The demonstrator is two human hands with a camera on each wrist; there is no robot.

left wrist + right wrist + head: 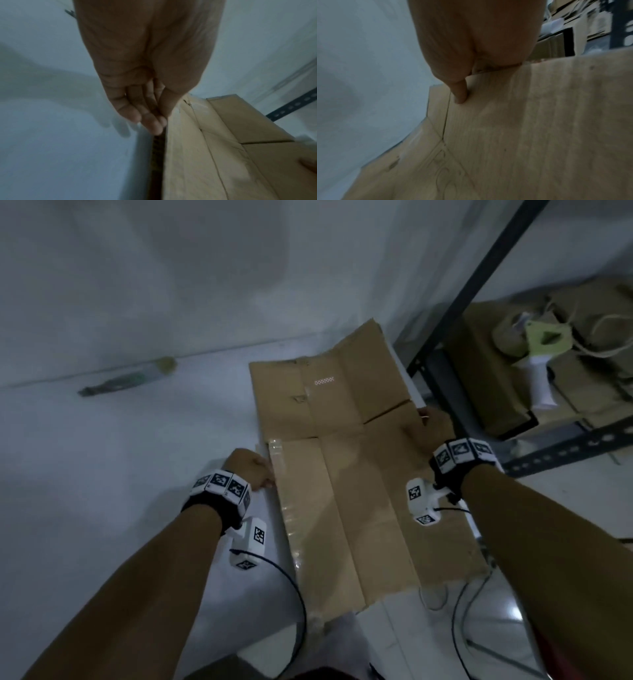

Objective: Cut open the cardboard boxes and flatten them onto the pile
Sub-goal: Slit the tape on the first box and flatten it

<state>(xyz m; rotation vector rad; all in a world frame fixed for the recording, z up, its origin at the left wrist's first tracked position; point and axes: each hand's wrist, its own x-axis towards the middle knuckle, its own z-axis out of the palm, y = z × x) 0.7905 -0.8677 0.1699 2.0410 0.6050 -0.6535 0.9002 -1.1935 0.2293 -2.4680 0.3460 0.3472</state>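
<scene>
A flattened cardboard box [346,474] lies spread out on the white floor [102,474], its far flaps reaching toward the wall and its right side just beside a dark metal shelf rack [479,302]. Clear tape [284,491] runs along its left edge.

The left hand [250,470] sits at that taped edge. In the left wrist view its fingers [147,119] hang nearly straight beside the cardboard edge; whether its grip has hold of the edge, I cannot tell.

The right hand [430,429] is at the box's right edge, near a slit between 2 flaps. In the right wrist view the thumb [459,93] presses on top of the cardboard while the other fingers go under the edge, so this grip pinches the box.

On the rack's shelf sit brown boxes [582,354] and a tape dispenser [537,364]. A cable [298,594] trails from the left wrist camera.
</scene>
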